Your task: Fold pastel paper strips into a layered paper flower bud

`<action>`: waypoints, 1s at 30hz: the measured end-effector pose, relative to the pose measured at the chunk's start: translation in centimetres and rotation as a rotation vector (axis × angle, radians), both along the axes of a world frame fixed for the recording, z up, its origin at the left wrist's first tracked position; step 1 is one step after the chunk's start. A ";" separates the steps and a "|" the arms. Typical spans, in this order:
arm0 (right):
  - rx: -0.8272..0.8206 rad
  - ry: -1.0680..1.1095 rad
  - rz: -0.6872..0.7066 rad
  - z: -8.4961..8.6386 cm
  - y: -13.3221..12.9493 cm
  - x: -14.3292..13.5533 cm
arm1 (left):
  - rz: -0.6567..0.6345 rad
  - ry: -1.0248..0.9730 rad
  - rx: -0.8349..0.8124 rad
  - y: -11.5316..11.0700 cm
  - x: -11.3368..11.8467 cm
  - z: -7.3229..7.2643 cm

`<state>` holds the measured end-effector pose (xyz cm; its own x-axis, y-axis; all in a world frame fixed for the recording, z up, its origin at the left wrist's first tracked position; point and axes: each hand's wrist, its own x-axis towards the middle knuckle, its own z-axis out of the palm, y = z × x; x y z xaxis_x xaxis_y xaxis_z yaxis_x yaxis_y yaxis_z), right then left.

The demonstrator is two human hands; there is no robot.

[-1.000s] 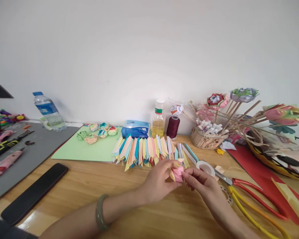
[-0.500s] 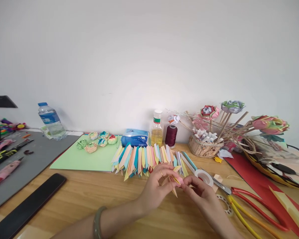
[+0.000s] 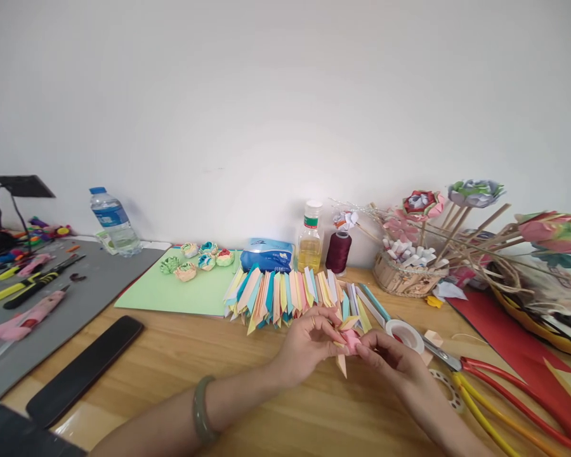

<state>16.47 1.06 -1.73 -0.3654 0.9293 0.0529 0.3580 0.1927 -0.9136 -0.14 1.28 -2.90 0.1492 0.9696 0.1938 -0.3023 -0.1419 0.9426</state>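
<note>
Between both hands is a small folded paper flower (image 3: pixel 351 341), pink in the middle with peach and yellow strips sticking out. My left hand (image 3: pixel 309 343) pinches it from the left, thumb and fingers closed on its side. From the right, my right hand (image 3: pixel 394 358) grips the pink part between thumb and fingertips. Fingers partly hide the folds. Just beyond the hands lies a long row of folded paper strips (image 3: pixel 278 298) in several colours. Close to my right hand are a roll of white tape (image 3: pixel 412 336) and scissors with red and yellow handles (image 3: pixel 464 368).
Small finished paper flowers (image 3: pixel 185 271) sit on a green sheet (image 3: pixel 147 295). A tissue pack (image 3: pixel 268 255), a bottle of yellow liquid (image 3: pixel 309 247) and a dark red thread spool (image 3: pixel 338 252) stand behind. A basket (image 3: pixel 404 279) is at right, a black bar-shaped object (image 3: pixel 85 371) at left.
The camera view has turned slightly left, so everything sits further right. More of the pink paper shows between my fingers; both hands keep their hold.
</note>
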 end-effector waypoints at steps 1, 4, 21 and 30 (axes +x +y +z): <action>-0.001 0.000 -0.007 0.0 0.1 0.0 | 0.007 -0.016 -0.026 0.0 0.0 0.1; 0.011 -0.011 -0.036 0.0 0.2 0.0 | 0.035 -0.057 -0.095 -0.2 0.1 0.3; 0.193 -0.129 -0.095 0.1 -0.3 -0.2 | 0.001 -0.238 -0.154 -0.6 0.2 0.3; 0.276 -0.157 -0.063 0.3 -0.3 -0.2 | -0.011 -0.293 -0.235 -0.6 0.1 0.6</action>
<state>16.27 0.74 -1.41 -0.3310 0.9089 0.2538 0.5098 0.3986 -0.7624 -0.04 0.73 -2.30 0.1312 0.9914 0.0023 -0.5643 0.0727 0.8224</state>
